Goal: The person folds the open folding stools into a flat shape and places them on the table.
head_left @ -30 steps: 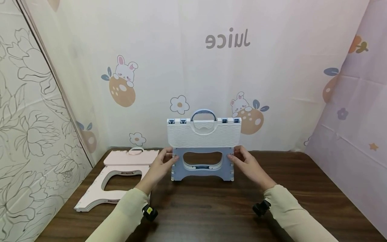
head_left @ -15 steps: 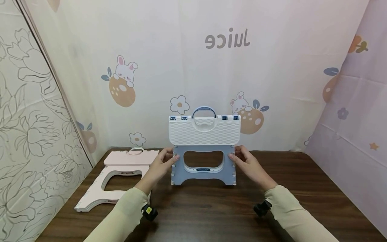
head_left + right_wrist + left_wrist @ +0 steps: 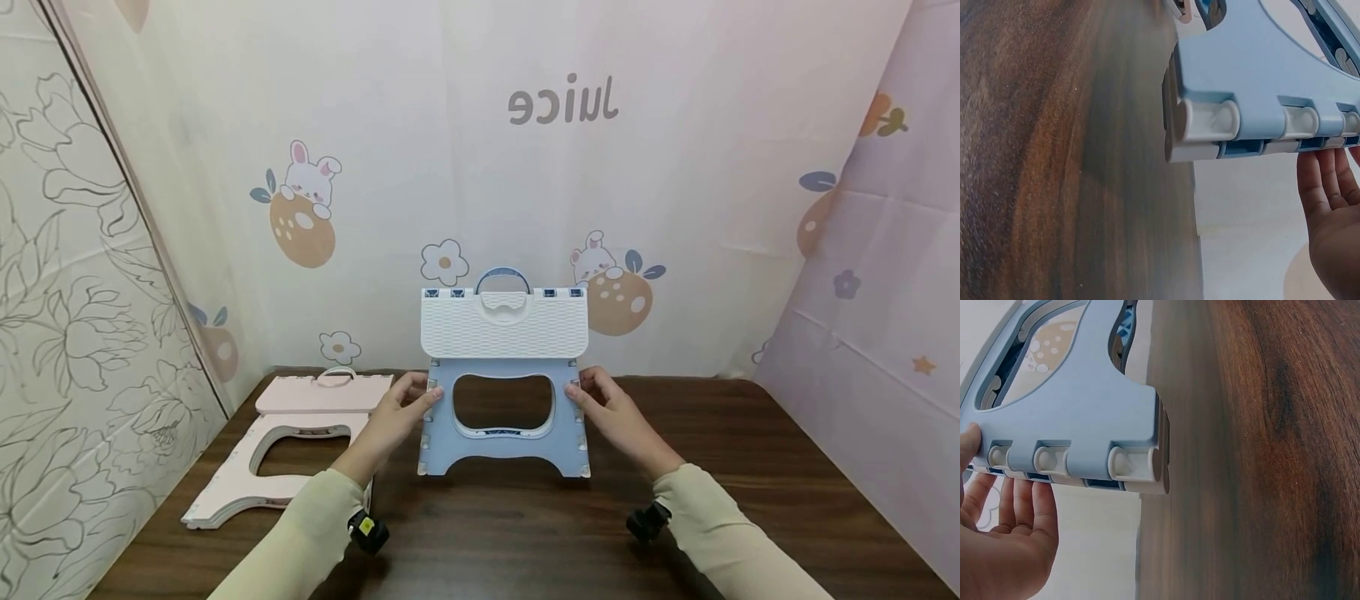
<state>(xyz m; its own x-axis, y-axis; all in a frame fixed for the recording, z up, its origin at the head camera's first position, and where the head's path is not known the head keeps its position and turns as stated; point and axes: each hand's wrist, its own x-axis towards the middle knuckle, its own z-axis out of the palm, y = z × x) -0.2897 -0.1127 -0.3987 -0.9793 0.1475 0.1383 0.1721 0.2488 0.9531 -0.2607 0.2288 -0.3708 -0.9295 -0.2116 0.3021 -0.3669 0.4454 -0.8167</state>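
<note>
A folded step stool (image 3: 504, 337) with a white textured seat, blue legs and a blue carrying handle is held up at the middle of the head view. My left hand (image 3: 392, 421) grips its left side edge, thumb on the front and fingers behind. The opposite edge is pinched the same way by my right hand (image 3: 618, 421). In both wrist views, the lower corners of the blue leg panel (image 3: 1104, 406) appear raised off the wooden table, and fingertips curl behind the hinged edge (image 3: 1300, 122).
A pink folded stool (image 3: 326, 396) lies flat on the left of the dark wooden table (image 3: 510, 550), close to my left forearm. Behind the table hangs a printed curtain (image 3: 375, 125), and further curtains flank both sides.
The blue and white stool has tilted, its leg end swinging down and toward me while the top stays near the same height. Both hands keep their hold; the pink stool stays put.
</note>
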